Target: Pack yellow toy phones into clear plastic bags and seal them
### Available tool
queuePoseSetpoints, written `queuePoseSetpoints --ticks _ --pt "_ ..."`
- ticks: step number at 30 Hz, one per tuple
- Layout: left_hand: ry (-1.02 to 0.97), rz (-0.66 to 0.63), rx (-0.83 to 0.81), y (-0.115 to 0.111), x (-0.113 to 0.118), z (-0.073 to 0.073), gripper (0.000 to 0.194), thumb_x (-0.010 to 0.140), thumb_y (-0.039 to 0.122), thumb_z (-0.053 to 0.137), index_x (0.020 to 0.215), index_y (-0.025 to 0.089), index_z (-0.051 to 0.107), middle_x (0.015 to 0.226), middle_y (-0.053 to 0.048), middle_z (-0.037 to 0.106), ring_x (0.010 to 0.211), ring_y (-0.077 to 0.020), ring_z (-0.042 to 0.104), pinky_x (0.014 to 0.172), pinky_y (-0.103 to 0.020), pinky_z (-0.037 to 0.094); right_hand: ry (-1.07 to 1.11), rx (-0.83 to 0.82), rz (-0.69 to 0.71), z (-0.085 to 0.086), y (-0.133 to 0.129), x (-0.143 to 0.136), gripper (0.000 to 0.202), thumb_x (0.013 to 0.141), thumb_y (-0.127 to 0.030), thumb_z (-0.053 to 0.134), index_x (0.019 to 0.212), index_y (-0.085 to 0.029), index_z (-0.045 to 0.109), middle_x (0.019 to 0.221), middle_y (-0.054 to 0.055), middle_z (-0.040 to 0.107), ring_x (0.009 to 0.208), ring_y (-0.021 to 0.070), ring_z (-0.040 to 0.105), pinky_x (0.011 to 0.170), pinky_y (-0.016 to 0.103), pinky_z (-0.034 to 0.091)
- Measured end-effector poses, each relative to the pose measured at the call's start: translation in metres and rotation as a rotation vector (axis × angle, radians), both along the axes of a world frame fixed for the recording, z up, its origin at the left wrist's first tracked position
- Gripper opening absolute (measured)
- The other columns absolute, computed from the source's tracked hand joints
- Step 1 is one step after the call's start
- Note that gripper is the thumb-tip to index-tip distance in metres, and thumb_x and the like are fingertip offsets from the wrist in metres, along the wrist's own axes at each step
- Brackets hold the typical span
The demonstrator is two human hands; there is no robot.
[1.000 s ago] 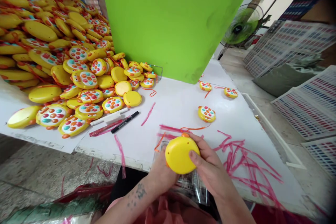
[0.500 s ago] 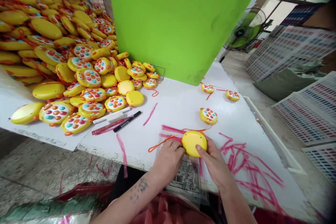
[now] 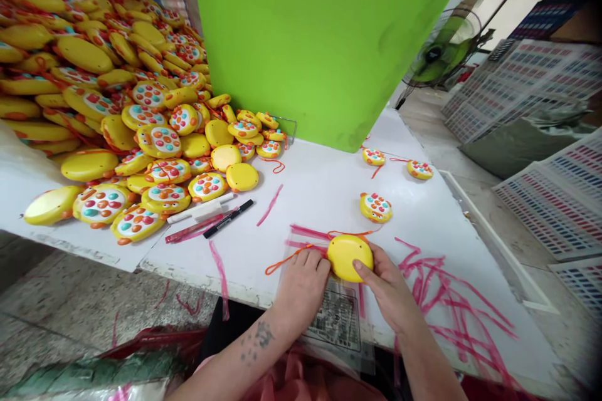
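The white tabletop [image 3: 320,182] carries a green panel [image 3: 324,44] toward its far edge and a heap of yellow toys [image 3: 160,138] along its left end. Pink strips [image 3: 437,270] lie tangled by the right near corner. A printed clear bag [image 3: 336,321] overhangs the near edge. Just inside that edge, the right hand [image 3: 389,291] has its grip closed on a yellow toy [image 3: 347,255], thumb on its plain back; the left hand [image 3: 301,288] curls its fingers beside it, its hold impossible to tell. A black marker [image 3: 228,219] lies farther left.
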State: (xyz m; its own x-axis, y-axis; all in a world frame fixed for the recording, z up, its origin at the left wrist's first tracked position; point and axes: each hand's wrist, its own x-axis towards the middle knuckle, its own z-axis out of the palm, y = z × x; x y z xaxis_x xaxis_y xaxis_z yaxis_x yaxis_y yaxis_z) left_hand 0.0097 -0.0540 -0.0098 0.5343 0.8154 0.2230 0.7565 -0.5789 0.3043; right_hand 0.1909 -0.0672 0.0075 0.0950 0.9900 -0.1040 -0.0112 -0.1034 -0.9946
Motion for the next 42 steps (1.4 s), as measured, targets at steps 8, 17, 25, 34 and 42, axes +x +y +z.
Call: queuePoseSetpoints --ticks 8,17,25,34,42 --pt "0.010 0.023 0.028 0.001 0.001 0.004 0.007 0.090 0.017 0.050 0.094 0.017 0.054 0.095 -0.005 0.056 0.090 -0.0233 0.051 0.080 -0.041 0.048 0.000 -0.010 -0.011 0.001 -0.001 -0.002 0.057 0.078 -0.040 0.068 0.130 -0.026 0.049 0.121 0.005 0.062 0.110 0.0244 0.056 0.095 0.041 0.045" --pt "0.025 0.025 0.032 0.000 0.002 0.001 0.007 0.091 0.019 0.048 0.092 0.017 0.055 0.091 -0.006 0.056 0.089 -0.0237 0.052 0.078 -0.040 0.048 0.021 -0.019 -0.018 0.006 -0.002 -0.006 0.056 0.078 -0.041 0.068 0.128 -0.024 0.051 0.123 0.006 0.061 0.109 0.0242 0.056 0.095 0.040 0.045" --pt "-0.011 0.005 0.034 -0.003 -0.003 0.004 0.008 0.092 0.019 0.048 0.093 0.017 0.055 0.093 -0.005 0.057 0.090 -0.0233 0.050 0.080 -0.040 0.045 0.100 -0.037 -0.031 0.006 -0.004 -0.010 0.055 0.080 -0.037 0.067 0.130 -0.025 0.050 0.126 0.005 0.060 0.115 0.0238 0.053 0.099 0.042 0.042" --pt "-0.100 -0.057 -0.033 -0.006 -0.008 0.008 0.011 0.093 0.015 0.043 0.092 0.017 0.053 0.091 -0.004 0.059 0.086 -0.0203 0.051 0.082 -0.037 0.044 0.086 -0.005 0.001 0.004 0.000 -0.014 0.056 0.078 -0.039 0.068 0.129 -0.025 0.049 0.125 0.006 0.059 0.113 0.0234 0.054 0.097 0.041 0.044" --pt "-0.121 -0.119 -0.039 -0.004 -0.010 0.012 0.015 0.091 0.023 0.051 0.105 0.019 0.056 0.098 -0.005 0.059 0.093 -0.0219 0.052 0.084 -0.039 0.044 -0.062 0.086 -0.002 0.010 0.020 -0.007 0.053 0.082 -0.038 0.064 0.130 -0.026 0.048 0.129 0.004 0.057 0.116 0.0231 0.053 0.101 0.041 0.041"
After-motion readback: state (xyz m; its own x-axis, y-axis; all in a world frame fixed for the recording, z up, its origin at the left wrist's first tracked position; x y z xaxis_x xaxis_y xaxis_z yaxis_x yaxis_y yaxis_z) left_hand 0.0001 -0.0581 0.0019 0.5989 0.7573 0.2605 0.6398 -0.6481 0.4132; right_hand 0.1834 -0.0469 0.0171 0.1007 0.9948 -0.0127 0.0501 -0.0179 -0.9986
